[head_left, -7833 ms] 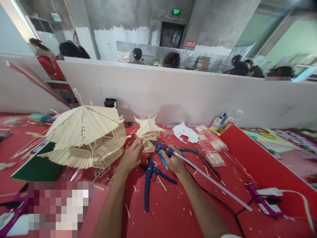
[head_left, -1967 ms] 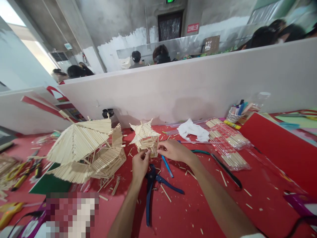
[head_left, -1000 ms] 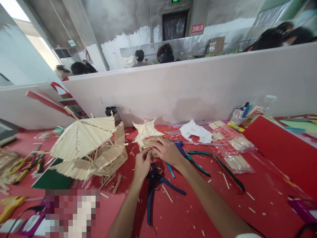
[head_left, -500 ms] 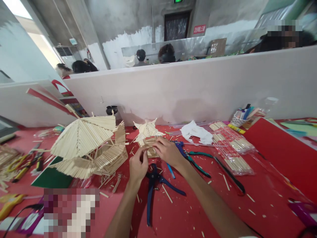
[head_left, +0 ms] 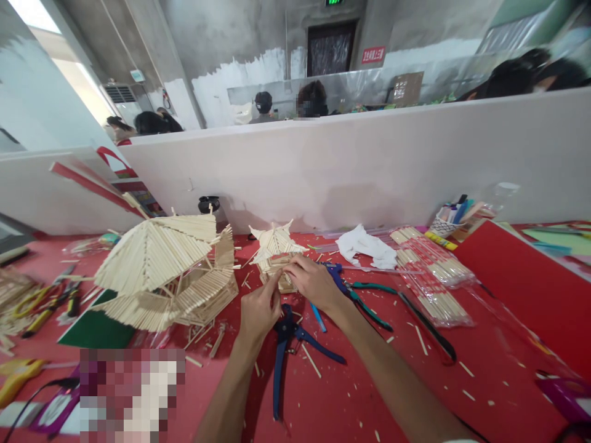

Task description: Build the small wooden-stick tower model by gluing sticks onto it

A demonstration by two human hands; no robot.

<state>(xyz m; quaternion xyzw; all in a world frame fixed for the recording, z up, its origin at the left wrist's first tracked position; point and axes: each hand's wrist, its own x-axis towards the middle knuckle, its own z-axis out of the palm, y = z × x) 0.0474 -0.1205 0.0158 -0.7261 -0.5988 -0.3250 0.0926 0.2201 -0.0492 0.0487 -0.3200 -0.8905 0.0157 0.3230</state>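
In the middle of the red table is a small wooden-stick model (head_left: 276,263), with a star-shaped stick roof (head_left: 274,239) just behind it. My left hand (head_left: 262,306) reaches its near side, fingers pinched together; whatever is between them is too small to make out. My right hand (head_left: 314,284) bends over the model's right side, its closed fingertips meeting the left ones there. Part of the model is hidden by both hands. Just below my hands lie dark blue cutting pliers (head_left: 286,332), handles spread. A blue glue gun (head_left: 339,277) rests right of my right hand.
A large stick pavilion (head_left: 161,264) stands at left, near scissors and cutters (head_left: 50,304). To the right are green-handled pliers (head_left: 376,311), crumpled tissue (head_left: 364,247), bagged wooden sticks (head_left: 431,277) and a pen basket (head_left: 447,221). A white partition (head_left: 346,166) borders the back. Stick scraps litter the table.
My left hand has shifted slightly up and right, its fingers closing toward the right fingertips. The right hand has barely moved. The model and tools stay in place.
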